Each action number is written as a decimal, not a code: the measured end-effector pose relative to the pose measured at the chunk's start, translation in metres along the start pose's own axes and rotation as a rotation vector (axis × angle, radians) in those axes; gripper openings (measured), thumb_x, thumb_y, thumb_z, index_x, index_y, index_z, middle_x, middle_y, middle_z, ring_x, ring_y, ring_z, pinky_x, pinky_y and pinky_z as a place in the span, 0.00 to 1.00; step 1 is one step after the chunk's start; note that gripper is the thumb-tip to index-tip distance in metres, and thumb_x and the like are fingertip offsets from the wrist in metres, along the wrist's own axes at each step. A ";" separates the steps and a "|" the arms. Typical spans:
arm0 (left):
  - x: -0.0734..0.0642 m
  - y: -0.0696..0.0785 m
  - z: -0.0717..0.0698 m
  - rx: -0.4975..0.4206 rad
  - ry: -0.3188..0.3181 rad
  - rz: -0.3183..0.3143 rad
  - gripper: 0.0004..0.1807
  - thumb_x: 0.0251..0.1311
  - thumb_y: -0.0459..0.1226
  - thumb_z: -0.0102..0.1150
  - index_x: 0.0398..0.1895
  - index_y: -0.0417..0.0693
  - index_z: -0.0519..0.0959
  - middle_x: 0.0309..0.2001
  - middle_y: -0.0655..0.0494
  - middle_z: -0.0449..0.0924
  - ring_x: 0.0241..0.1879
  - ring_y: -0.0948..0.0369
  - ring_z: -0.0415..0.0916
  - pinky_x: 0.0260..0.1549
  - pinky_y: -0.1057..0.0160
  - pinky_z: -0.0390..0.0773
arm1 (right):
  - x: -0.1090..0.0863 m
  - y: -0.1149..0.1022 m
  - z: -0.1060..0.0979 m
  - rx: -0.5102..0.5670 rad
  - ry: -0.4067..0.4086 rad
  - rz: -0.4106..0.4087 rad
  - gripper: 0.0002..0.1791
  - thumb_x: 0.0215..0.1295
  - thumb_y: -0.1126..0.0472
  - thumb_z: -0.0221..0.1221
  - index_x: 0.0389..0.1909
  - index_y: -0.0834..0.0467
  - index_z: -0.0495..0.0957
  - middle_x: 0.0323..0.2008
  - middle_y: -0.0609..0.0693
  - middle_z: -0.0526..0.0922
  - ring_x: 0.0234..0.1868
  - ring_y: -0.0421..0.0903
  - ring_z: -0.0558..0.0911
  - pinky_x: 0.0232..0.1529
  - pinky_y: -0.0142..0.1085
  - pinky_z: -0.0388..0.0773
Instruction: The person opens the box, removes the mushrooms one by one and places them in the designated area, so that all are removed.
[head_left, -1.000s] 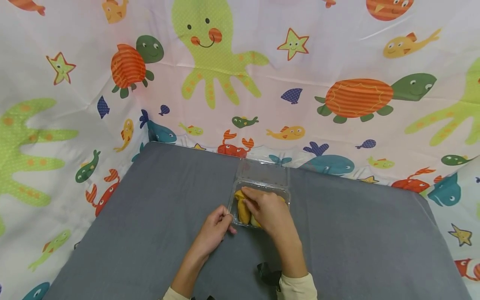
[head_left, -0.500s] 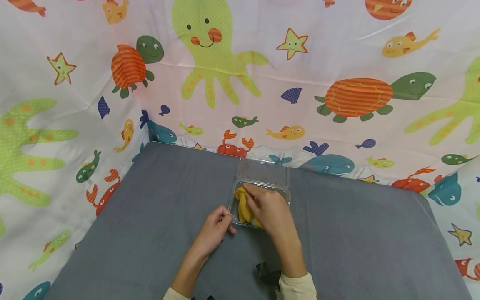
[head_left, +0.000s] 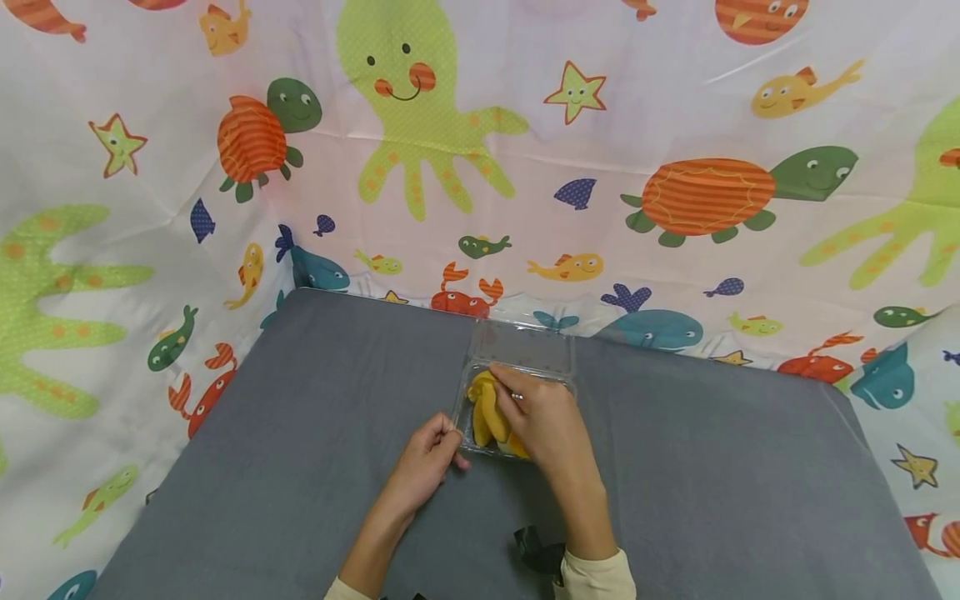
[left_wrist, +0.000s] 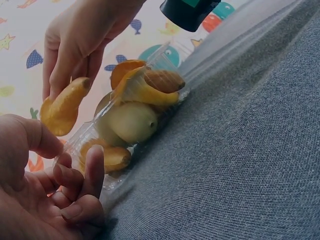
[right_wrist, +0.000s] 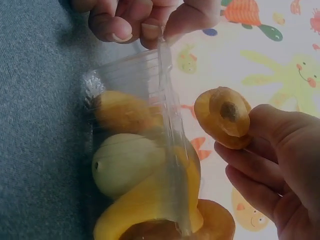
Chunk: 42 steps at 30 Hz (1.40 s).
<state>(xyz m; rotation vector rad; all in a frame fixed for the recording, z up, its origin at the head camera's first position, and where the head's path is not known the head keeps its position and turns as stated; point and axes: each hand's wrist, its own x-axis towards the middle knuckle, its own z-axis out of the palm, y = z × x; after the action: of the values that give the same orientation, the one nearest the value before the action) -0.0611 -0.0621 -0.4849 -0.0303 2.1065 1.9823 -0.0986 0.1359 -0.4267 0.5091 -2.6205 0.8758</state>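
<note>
My left hand pinches the near-left rim of a clear plastic clamshell container between thumb and finger. Its hinged lid lies folded back, away from me. In my right hand is a small orange-yellow gourd, held by thumb and fingertips over the open side. That gourd has a narrow neck with a dark tip, as the left wrist view also shows. Inside the container sit a pale green rounded gourd, a yellow one with a curved neck and several orange-brown ones, partly hidden.
Grey cloth covers the table under the container. Behind and to the left hangs a white curtain printed with sea animals. A black wrist-worn device is at my right forearm.
Under my right fingers the gourd has shifted and stands out more, over the others. My left hand keeps its grip on the rim. The head view has tilted slightly.
</note>
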 end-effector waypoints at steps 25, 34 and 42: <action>0.000 0.004 0.001 -0.032 0.025 -0.003 0.09 0.74 0.33 0.53 0.32 0.42 0.71 0.28 0.44 0.82 0.32 0.51 0.85 0.21 0.69 0.66 | 0.000 0.014 -0.022 0.057 0.103 0.024 0.18 0.72 0.62 0.67 0.62 0.52 0.86 0.56 0.50 0.89 0.52 0.50 0.90 0.45 0.42 0.87; 0.000 0.002 0.003 -0.016 0.029 -0.002 0.09 0.73 0.33 0.52 0.31 0.43 0.71 0.27 0.46 0.82 0.30 0.54 0.84 0.22 0.70 0.66 | -0.001 0.027 -0.035 0.047 0.187 0.034 0.18 0.71 0.65 0.67 0.60 0.54 0.86 0.54 0.53 0.90 0.49 0.51 0.91 0.36 0.43 0.87; -0.001 0.003 0.002 -0.021 0.027 -0.003 0.09 0.74 0.32 0.52 0.31 0.43 0.71 0.28 0.46 0.82 0.30 0.54 0.84 0.21 0.70 0.66 | -0.006 0.039 -0.045 0.033 0.250 0.068 0.19 0.70 0.66 0.68 0.61 0.55 0.86 0.56 0.53 0.89 0.53 0.53 0.89 0.45 0.45 0.87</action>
<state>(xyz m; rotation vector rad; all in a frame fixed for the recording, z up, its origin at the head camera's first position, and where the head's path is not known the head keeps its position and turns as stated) -0.0601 -0.0597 -0.4821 -0.0643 2.1013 2.0137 -0.1020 0.1948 -0.4149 0.2981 -2.4109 0.9393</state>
